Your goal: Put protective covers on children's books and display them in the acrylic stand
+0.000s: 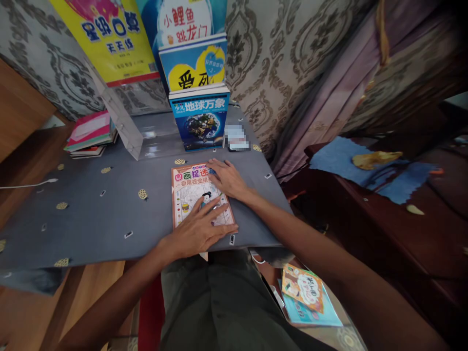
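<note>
So the book point(185, 197) under both hands says 图画捉迷, then the right hand point(227, 179) covers the rest; 极限视觉挑 below, also cut off. Just beyond that hand, the globe book point(201, 122) reads 少儿地球万象. Behind it, a blue-and-yellow one point(193, 63) shows 爱, next character half hidden. Further back: 小鲤鱼跳龙门 on a teal cover point(217, 14). Beyond the left hand point(204, 226), far off, a yellow book point(113, 53): 星级口算 天天练.

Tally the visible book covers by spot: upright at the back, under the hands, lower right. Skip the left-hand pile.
Upright: 4 (arithmetic book, carp book, heart book, Earth book)
Under left hand and right hand: 1 (picture book)
Lower right: 2 (orange book, blue book)
Total: 7
</note>
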A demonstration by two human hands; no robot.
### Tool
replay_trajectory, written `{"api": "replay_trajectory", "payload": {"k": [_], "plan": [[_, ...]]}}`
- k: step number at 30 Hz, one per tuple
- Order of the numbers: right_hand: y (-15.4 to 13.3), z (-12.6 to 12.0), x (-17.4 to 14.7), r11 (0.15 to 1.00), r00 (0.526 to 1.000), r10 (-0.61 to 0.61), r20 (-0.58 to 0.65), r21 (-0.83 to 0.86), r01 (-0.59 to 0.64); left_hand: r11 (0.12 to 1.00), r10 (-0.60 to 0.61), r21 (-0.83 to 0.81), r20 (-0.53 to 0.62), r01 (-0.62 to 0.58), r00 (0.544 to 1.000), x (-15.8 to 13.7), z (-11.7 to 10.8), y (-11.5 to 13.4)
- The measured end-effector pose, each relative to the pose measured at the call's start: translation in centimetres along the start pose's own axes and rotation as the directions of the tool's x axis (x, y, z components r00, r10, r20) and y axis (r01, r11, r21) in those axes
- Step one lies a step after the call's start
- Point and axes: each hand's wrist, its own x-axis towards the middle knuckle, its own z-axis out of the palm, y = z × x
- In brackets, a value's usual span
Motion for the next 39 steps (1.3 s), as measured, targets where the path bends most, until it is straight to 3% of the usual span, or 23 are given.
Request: {"api": "replay_trajectory", "payload": {"k": [9,15,17,20,24,28,34,37,39], "plan": [[0.4,0.3,-0.2,0.999,0.999,-0.036,-0.016,-0.028,0.036,0.995,0.078,0.057,-0.006,-0.078,0.997,-0.9,0.1,0.4],[0.5,0.6,-0.3,0.998,0.999,-0.044,-0.021,-0.05,0.043,0.999,-0.034,-0.031,-0.194,0.028,0.98,-1.4,0.2,0.2],[0.5,0.6,-0.3,0.997,0.999,-0.044,-0.014,-0.06,0.043,0.989,-0.135,-0.097,-0.284,0.112,0.949,-1.6,0.3,-0.1],[0.5,0.5,-0.3,0.996,0.999,-0.038,0.005,-0.083,0.039,0.946,-0.323,-0.146,-0.39,0.289,0.862,-1.8,0.6,-0.8],[0.1,0.3,-0.3,0.993,0.999,-0.035,0.022,-0.112,0.037,0.857,-0.493,-0.076,-0.407,0.509,0.769,-2.6,1.3,-1.9],[-1.1,0.5,-1.5,0.991,1.0,-0.004,0.018,-0.136,0.006,0.769,-0.591,-0.045,-0.429,0.638,0.683,-3.4,2.2,-2.7],[-3.2,1.7,-5.6,0.991,1.0,-0.005,-0.014,-0.136,0.003,0.755,-0.637,-0.174,-0.421,0.632,0.646,-3.6,2.0,-3.0],[-3.6,2.1,-6.4,0.992,1.0,0.012,-0.009,-0.128,-0.013,0.737,-0.676,-0.4,-0.41,0.545,0.613,-3.6,1.1,-3.3],[-3.6,2.2,-6.5,0.993,1.0,0.02,-0.013,-0.119,-0.021,0.639,-0.749,-0.626,-0.374,0.447,0.547,-3.4,0.5,-3.7]]}}
